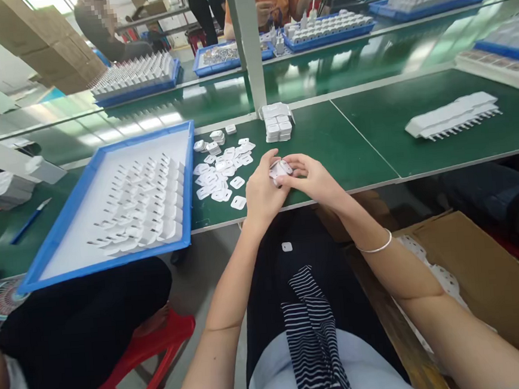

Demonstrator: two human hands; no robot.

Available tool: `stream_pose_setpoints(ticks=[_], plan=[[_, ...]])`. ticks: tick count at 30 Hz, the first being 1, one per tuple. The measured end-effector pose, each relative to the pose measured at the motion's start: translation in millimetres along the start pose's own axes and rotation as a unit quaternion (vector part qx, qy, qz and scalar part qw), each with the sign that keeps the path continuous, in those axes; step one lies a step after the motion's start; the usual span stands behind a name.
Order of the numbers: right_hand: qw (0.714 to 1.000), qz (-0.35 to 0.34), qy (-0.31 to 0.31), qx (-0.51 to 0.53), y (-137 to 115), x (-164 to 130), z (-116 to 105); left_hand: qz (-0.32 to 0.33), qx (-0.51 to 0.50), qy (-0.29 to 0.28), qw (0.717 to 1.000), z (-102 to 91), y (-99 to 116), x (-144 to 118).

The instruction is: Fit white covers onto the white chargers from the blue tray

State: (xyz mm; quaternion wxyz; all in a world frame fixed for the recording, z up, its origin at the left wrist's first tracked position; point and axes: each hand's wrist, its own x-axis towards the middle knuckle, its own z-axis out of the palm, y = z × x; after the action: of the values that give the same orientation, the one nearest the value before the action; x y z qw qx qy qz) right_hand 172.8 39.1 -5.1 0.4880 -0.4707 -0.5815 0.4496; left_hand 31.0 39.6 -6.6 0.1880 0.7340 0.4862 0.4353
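Near the table's front edge, my left hand (263,187) and my right hand (311,177) close together around several small white plastic plates (280,170). The fingers of both hands curl over them and hide part of them. Left of my hands lies a loose pile of similar white plates (222,172), each with a small slot. Behind my hands stands a neat stack of white pieces (277,124). A single white plate (287,247) rests on my dark-clothed lap.
A blue-rimmed tray (189,206) with rows of white parts stands to the left. White parts in a row (455,116) lie on the right of the green table (350,145). A post (252,51) rises behind. A cardboard box (485,272) is below right. People sit nearby.
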Motion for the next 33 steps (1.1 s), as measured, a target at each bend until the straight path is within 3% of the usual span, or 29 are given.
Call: stream_pose_setpoints(ticks=[3, 7, 14, 17, 21, 27, 33], plan=[[0.998, 0.041, -0.007, 0.052, 9.9, 14.1, -8.2, 0.008, 0.003, -0.039, 0.999, 3.7, -0.6, 11.2], [0.994, 0.066, -0.020, 0.080, 11.6, 18.5, -12.7, -0.006, -0.071, -0.076, 0.995, 2.9, -1.4, 15.2], [0.999, -0.024, 0.023, -0.007, 6.9, 10.9, -2.5, 0.033, -0.195, -0.104, 0.975, -1.3, -20.1, 8.7], [0.997, -0.073, 0.030, -0.025, 5.4, 1.3, 15.2, -0.002, -0.177, -0.049, 0.983, 3.7, -20.4, 1.0], [0.984, -0.126, 0.113, -0.062, 11.6, -5.8, 40.1, -0.074, -0.142, 0.055, 0.986, 10.4, -16.5, -4.1], [0.978, -0.153, 0.121, -0.071, 18.3, -8.6, 44.4, -0.126, -0.300, 0.071, 0.943, 6.4, -20.5, -0.8], [0.974, -0.166, 0.120, -0.099, 17.2, -11.4, 43.3, -0.172, -0.338, 0.096, 0.920, 4.8, -18.5, 1.1]])
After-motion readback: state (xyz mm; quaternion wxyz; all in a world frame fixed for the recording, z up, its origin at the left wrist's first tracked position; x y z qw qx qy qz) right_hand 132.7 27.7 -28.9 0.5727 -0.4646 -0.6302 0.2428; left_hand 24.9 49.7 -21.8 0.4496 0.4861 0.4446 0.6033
